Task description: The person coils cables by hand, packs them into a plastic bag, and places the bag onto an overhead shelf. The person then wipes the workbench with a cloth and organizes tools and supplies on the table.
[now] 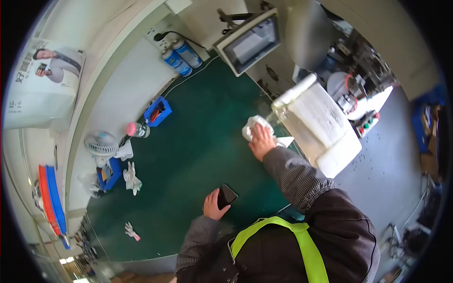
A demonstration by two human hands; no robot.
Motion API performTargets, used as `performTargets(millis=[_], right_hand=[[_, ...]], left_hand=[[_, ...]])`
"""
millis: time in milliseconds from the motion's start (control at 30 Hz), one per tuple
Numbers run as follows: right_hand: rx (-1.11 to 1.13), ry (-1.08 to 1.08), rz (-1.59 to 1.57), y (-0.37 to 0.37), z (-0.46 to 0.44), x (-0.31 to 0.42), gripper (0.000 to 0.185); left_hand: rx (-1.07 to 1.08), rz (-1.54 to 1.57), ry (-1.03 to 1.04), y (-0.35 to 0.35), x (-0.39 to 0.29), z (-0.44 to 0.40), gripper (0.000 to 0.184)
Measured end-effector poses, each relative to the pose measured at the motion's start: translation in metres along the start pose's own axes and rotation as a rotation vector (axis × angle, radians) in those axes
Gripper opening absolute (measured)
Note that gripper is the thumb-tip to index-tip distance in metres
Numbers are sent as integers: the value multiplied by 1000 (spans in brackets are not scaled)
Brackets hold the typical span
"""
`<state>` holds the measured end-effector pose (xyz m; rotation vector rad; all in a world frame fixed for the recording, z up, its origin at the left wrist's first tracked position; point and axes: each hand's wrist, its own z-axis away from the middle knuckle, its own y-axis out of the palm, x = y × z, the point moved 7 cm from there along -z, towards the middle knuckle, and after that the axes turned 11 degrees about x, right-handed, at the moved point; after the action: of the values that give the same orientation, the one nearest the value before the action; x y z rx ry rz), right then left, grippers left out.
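Observation:
My left hand is closed round the edge of a black smartphone near the front of the green table. Farther forward and to the right, my right hand presses a bunched white cloth against the tabletop, its fingers curled over it. A white flap, perhaps part of the cloth, sticks out to the right of that hand. The undersides of both hands are hidden.
A white padded block borders the table's right side, with machinery beyond. A monitor and blue spray cans stand at the back. Along the left are a blue bin, a pink-capped bottle, a fan and gloves.

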<state>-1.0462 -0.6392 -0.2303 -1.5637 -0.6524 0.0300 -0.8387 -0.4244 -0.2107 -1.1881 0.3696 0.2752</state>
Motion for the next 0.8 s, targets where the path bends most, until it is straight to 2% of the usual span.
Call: performTargets(millis=[33, 133, 200, 267, 300, 367, 433, 467, 533, 700, 800], right_hand=[[-25, -97, -14, 4, -3, 17, 55], [-17, -261, -41, 9, -31, 41, 50], [-8, 75, -320, 19, -74, 16, 42], [-216, 106, 41, 16, -115, 10, 36], [-281, 83, 124, 14, -136, 9, 35], [-210, 91, 119, 24, -173, 2, 38], [-191, 69, 88, 32, -189, 4, 39], [-179, 41, 75, 34, -199, 6, 41], [-166, -14, 58, 36, -222, 12, 43], [-113, -60, 64, 38, -241, 23, 47], [-122, -81, 76, 44, -252, 24, 47]], left_hand=[[42, 12, 37, -8, -1, -12, 72], [-98, -133, 33, -47, 16, -57, 62], [-190, -188, -6, -76, 45, -89, 57], [-319, -90, -97, -98, 96, -119, 49], [-344, 137, -215, -110, 131, -135, 41], [-337, 705, -555, -120, 197, -158, 37], [-453, 1241, -548, -140, 205, -183, 36], [-449, 1230, -540, -150, 213, -200, 36], [-582, 1495, -594, -164, 233, -227, 36], [-722, 1788, -656, -184, 241, -277, 32], [-673, 1806, -611, -180, 252, -295, 29]])
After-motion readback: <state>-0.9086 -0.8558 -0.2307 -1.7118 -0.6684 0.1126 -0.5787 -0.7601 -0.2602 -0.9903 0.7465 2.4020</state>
